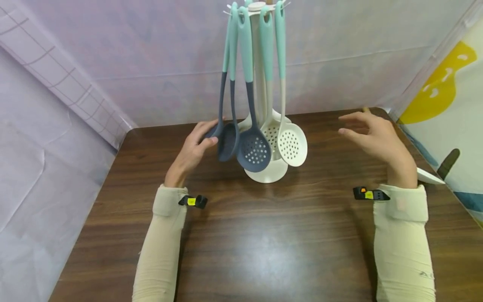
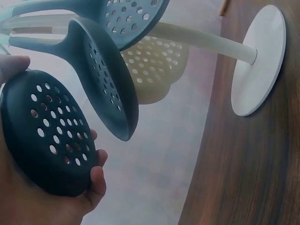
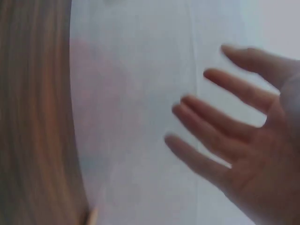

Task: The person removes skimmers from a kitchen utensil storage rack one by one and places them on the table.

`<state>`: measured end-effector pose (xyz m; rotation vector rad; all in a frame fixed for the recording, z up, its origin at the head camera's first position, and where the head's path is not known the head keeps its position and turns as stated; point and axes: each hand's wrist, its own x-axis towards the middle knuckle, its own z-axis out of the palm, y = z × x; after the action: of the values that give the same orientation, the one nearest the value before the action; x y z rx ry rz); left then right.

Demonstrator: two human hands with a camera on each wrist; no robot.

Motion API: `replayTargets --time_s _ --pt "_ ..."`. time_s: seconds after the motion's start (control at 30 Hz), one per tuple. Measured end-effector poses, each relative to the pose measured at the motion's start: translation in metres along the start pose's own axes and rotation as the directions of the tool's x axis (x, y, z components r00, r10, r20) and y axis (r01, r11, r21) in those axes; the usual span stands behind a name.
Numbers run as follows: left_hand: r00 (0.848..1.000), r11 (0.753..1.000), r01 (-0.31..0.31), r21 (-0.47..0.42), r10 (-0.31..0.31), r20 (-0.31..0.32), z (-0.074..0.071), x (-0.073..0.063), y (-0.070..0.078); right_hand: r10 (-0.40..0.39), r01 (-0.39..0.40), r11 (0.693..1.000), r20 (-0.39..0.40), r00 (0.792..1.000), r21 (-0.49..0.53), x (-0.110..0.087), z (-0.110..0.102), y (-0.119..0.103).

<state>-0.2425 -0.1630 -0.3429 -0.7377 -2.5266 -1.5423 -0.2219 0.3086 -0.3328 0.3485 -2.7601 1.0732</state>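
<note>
My left hand (image 1: 192, 149) grips the perforated head of a dark skimmer (image 2: 51, 136), its fingertips curled over the rim and the thumb at the opposite edge. That skimmer hangs at the left of a white utensil stand (image 1: 269, 174). Beside it hang a dark ladle-shaped skimmer (image 2: 105, 89), another dark skimmer (image 1: 254, 157) and white skimmers, one of them the white skimmer (image 1: 292, 144) at the right. Their handles are mint green. Away to the right, my right hand (image 1: 381, 134) is raised with fingers spread apart, holding nothing.
The brown wooden table (image 1: 264, 235) meets a pale cloth wall (image 1: 339, 63) at the back. At the right edge lies a white blade-like piece (image 1: 430, 176) near a dark green handle shape (image 1: 448, 163). A yellow shape (image 1: 439, 92) shows on the right-hand cloth.
</note>
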Motion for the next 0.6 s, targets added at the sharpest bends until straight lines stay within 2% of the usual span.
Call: replayTargets --time_s 0.1,0.23,0.37,0.47,0.6 --pt "1.000 1.000 0.009 -0.003 -0.009 -0.001 0.002 0.001 0.000 -0.080 0.075 0.992 0.044 0.996 0.100 0.002 0.011 -0.022" --pt "1.000 1.000 0.008 -0.023 -0.008 -0.004 0.003 0.001 0.000 -0.177 0.165 0.970 0.056 0.983 0.176 0.004 0.023 -0.045" --pt "0.999 0.999 0.005 -0.041 -0.007 -0.048 0.000 0.001 0.000 -0.240 0.223 0.954 0.068 0.968 0.200 0.002 0.031 -0.059" --pt "0.995 1.000 0.007 -0.005 -0.008 -0.103 -0.004 0.000 0.001 -0.275 0.254 0.947 0.083 0.958 0.198 0.001 0.037 -0.065" --pt "0.987 0.998 0.040 0.057 -0.031 -0.161 -0.007 0.000 0.002 -0.290 0.271 0.947 0.094 0.952 0.172 0.001 0.044 -0.070"
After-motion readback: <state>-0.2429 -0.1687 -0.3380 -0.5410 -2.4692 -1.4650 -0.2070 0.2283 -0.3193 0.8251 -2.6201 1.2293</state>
